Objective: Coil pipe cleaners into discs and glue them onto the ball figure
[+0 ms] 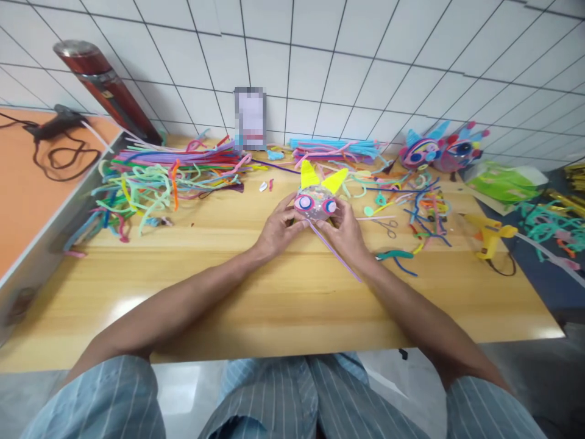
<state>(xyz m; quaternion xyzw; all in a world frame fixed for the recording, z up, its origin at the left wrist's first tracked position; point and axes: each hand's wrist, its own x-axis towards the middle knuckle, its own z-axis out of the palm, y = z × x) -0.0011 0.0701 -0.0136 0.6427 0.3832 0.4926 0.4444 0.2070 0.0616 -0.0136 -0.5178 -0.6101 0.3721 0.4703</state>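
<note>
Between my two hands is a clear round craft figure (pixel 315 210) with yellow pointed ears and ringed pink-and-blue eyes. My left hand (pixel 278 230) grips its left side, fingers curled round it. On the opposite side my right hand (pixel 346 230) is closed about the figure, thumb near its bottom. A thin purple pipe cleaner (pixel 336 251) runs from below the figure down to the right, past my right wrist. Whether it is attached or pinched by my fingers I cannot tell.
Bundles of coloured pipe cleaners (pixel 178 160) line the back left of the wooden table (pixel 274 317). A phone (pixel 250 119) leans on the wall. Rightward lie scissors (pixel 388 227), green-handled pliers (pixel 395 255) and a yellow glue gun (pixel 491 236). Two finished-looking figures (pixel 420 151) stand behind.
</note>
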